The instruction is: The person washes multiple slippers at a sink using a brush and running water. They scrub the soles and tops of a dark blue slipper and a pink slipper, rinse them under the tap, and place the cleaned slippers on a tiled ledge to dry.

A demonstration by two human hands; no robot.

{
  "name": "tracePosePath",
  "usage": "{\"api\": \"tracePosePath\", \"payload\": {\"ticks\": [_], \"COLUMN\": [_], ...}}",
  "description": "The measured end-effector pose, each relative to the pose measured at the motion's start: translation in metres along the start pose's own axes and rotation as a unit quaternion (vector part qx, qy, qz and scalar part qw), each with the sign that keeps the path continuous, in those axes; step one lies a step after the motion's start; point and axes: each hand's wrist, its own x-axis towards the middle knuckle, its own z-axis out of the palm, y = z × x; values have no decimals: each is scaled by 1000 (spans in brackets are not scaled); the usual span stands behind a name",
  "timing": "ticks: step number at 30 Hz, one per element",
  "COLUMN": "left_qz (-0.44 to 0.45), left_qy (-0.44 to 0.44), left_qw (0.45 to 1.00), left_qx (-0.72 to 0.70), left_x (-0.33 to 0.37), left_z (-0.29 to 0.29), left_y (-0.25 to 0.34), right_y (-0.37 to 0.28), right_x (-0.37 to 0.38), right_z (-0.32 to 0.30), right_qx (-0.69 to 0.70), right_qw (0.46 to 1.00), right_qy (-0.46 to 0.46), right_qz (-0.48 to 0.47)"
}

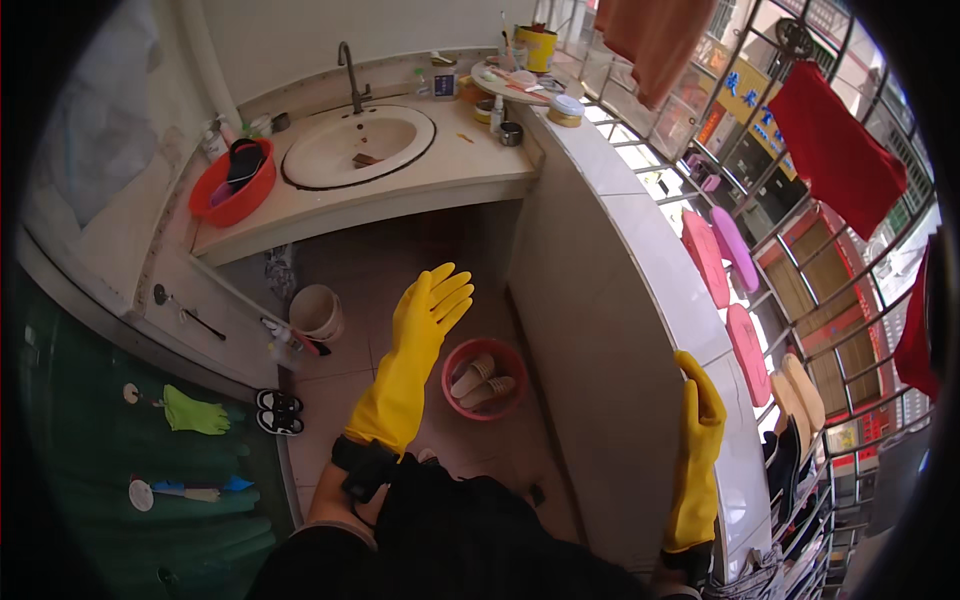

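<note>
A long yellow rubber glove covers my left hand (418, 335), held up over the floor with its fingers stretched out and nothing in it. A dark strap with a small black device (367, 470) sits on that wrist. My right hand (697, 450), in a matching yellow glove, is seen edge-on beside the white tiled ledge (735, 440); its fingers are loosely bent and apart from the thumb, and no object shows in it. Whether it touches the ledge I cannot tell. Below and right of my left hand, a pink basin (519, 408) on the floor contains a pair of light slippers (483, 382).
Ahead, a counter has an oval sink (410, 165) with a dark faucet (353, 85); a red basin (262, 185) stands at its left. A white bucket (317, 312) and black shoes (279, 411) are on the floor. Slippers (705, 258) line the window bars at right.
</note>
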Motion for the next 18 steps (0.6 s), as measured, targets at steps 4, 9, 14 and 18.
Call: {"api": "tracePosePath", "payload": {"ticks": [4, 9, 14, 18], "left_qz": [60, 118, 143, 194], "left_qy": [79, 134, 188, 207], "left_qw": [995, 983, 971, 959], "left_qx": [-31, -49, -39, 22], "left_x": [-2, -1, 25, 79], "left_z": [-82, -145, -174, -200], "left_y": [73, 132, 182, 229], "right_y": [-41, -81, -98, -97], "right_x": [48, 98, 158, 215], "right_z": [117, 236, 342, 419], "right_qx": [14, 37, 88, 97], "right_qw": [994, 964, 936, 924], "right_qy": [-104, -241, -321, -343], "right_qz": [-38, -106, -118, -141]}}
